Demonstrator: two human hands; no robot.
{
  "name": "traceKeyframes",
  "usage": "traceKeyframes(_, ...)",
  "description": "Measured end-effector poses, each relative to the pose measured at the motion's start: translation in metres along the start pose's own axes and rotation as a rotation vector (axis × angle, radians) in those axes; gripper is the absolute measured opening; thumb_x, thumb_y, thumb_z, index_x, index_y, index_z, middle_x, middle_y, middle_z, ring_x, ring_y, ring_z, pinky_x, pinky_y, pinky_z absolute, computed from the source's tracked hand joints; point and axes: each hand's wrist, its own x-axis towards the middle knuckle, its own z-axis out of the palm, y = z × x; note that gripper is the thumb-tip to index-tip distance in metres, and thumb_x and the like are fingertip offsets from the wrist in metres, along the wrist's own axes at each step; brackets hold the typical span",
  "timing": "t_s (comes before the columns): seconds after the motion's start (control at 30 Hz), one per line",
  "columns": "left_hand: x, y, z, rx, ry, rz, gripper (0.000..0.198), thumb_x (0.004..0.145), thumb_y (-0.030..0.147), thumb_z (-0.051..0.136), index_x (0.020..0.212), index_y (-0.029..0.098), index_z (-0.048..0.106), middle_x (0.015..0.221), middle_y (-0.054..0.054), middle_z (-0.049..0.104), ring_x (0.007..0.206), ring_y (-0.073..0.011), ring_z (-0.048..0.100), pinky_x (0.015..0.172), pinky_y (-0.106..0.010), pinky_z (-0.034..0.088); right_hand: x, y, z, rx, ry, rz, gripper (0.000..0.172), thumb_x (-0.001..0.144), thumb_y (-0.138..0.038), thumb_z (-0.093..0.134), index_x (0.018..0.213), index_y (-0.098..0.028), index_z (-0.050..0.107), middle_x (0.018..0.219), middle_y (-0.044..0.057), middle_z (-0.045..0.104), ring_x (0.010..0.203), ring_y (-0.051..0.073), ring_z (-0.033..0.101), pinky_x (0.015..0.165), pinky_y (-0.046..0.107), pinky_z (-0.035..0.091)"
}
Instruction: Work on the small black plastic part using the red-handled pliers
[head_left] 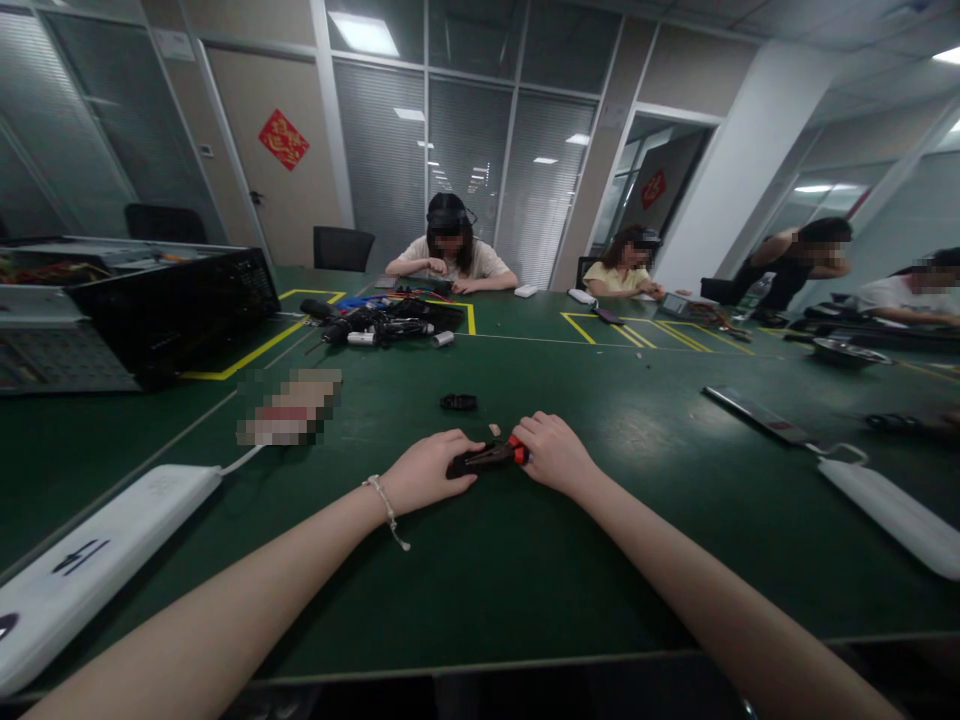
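Green covers the table (645,560), its smooth top reflecting the ceiling lights. Taking the pliers (495,457) as the clock's centre, an open computer case (202,315) with black and grey panels sits at ten o'clock, red and yellow wires inside. At two o'clock is a shallow metal bowl (850,352), its contents too small to tell. A tangled heap of cables (397,318) lies at eleven, between the hands and a person (450,250) bent over the far side. A white power bank (120,560) lies at eight, another slab-like one at four, corded to a flat phone (754,415).

The red-and-black pliers lie between both hands: the right hand (553,455) has its fingers wrapped around the handles, while the left hand (424,472) keeps its fingers narrow on a dark piece (457,467) at the jaws; where piece and metal meet, I cannot tell. A small black part (458,402) lies near, at eleven.
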Motion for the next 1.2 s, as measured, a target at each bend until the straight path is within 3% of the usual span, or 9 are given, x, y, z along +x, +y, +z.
traceKeyframes(1.2,0.0000,0.0018,-0.0018,0.001,-0.010,-0.010,0.042,0.077,0.033,0.054,0.117,0.025,0.047,0.102,-0.002,0.053,0.086,-0.0171,0.053,0.074,-0.029,0.043,0.0010,0.0012,0.0029,-0.008,0.015,-0.006,0.012,0.069,-0.019,0.051,0.080,-0.016,0.055,0.082,0.006,0.056,0.076,0.017,0.043,0.066,0.028,0.030)
